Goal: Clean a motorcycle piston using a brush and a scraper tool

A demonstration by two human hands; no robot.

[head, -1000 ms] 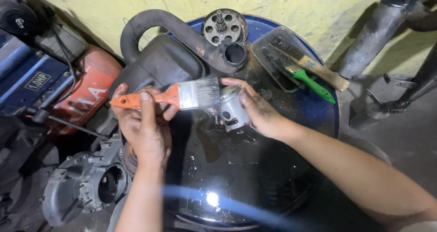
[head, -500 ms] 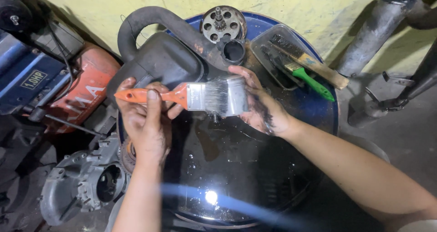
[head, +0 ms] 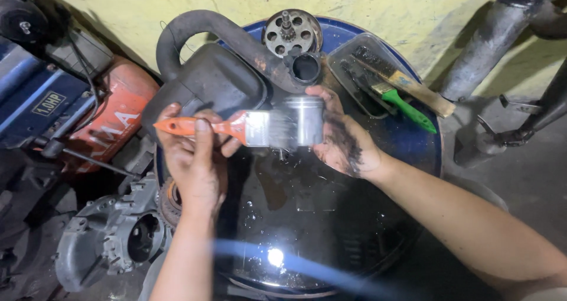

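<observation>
Piston [head: 308, 121]: bare metal, smooth, dull sheen. Paintbrush [head: 236, 127]: glossy orange plastic handle, metal ferrule. Drum [head: 425, 144]: blue painted metal; liquid inside black, glossy.

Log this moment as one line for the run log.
left hand: holds orange-handled flat paintbrush | right hand: holds shiny metal cylinder | bristles on cylinder | below: dark liquid in blue drum

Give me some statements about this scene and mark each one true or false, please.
1. The left hand holds an orange-handled brush. True.
2. The right hand holds a metal cylinder. True.
3. The brush bristles are far from the cylinder. False: they touch it.
4. The green-handled brush lies on the floor. False: it rests in a clear tray on the blue drum.
5. The right palm is clean. False: it is smeared with black grime.
</observation>
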